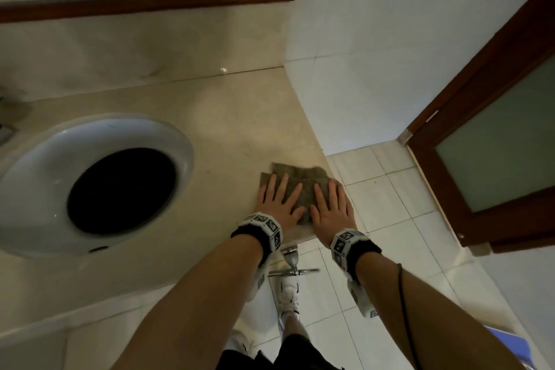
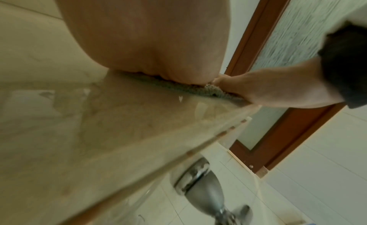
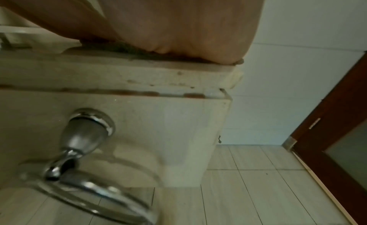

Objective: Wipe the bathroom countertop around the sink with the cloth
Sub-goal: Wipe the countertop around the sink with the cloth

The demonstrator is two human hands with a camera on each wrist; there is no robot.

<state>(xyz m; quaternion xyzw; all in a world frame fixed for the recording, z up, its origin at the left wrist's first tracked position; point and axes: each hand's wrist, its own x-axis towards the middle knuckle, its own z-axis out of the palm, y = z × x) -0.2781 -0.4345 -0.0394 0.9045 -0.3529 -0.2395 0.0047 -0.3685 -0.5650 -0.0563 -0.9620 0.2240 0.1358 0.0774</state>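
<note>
While both hands (image 1: 277, 204) press flat, fingers straight, nubby olive cloth (image 1: 300, 180), glossy beige countertop (image 1: 228, 129), oval sink (image 1: 180, 141).

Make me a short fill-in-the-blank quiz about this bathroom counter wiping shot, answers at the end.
1. Both hands press flat on the ____, which lies on the countertop.
2. The left hand lies on the side nearer the ____.
3. The right hand lies at the countertop's ____ end.

Answers: cloth; sink; right
</note>
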